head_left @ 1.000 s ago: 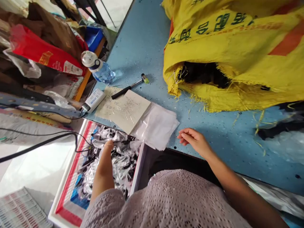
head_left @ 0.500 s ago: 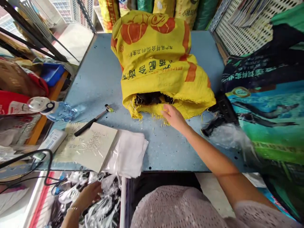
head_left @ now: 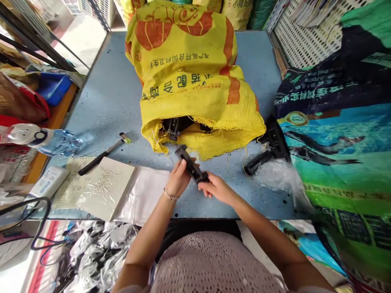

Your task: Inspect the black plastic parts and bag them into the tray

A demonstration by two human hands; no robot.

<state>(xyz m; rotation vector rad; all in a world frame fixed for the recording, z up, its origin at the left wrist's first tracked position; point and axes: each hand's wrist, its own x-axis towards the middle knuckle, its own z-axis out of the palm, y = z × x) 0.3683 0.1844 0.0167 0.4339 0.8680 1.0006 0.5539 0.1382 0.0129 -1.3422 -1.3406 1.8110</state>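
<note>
Black part [head_left: 192, 163] held aslant over the table [head_left: 104, 69], just before the frayed mouth of the yellow sack [head_left: 195, 97]; left hand [head_left: 177, 178] gripping its middle, right hand [head_left: 217, 188] with fingers closed at its near end. Dark pieces visible inside sack. Leftward: hammer [head_left: 102, 157], card [head_left: 117, 203] strewn with tiny pale bits. Rightward: black pieces [head_left: 276, 140], crumpled clear plastic [head_left: 276, 175]

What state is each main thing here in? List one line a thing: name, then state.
Black part: held at a slant
Left hand: closed around the black part
Right hand: touching the part's near end
Yellow sack: lying down, open, frayed at the opening
Hammer: lying down
Bottle: capped
Basket: loaded with bagged items
</note>
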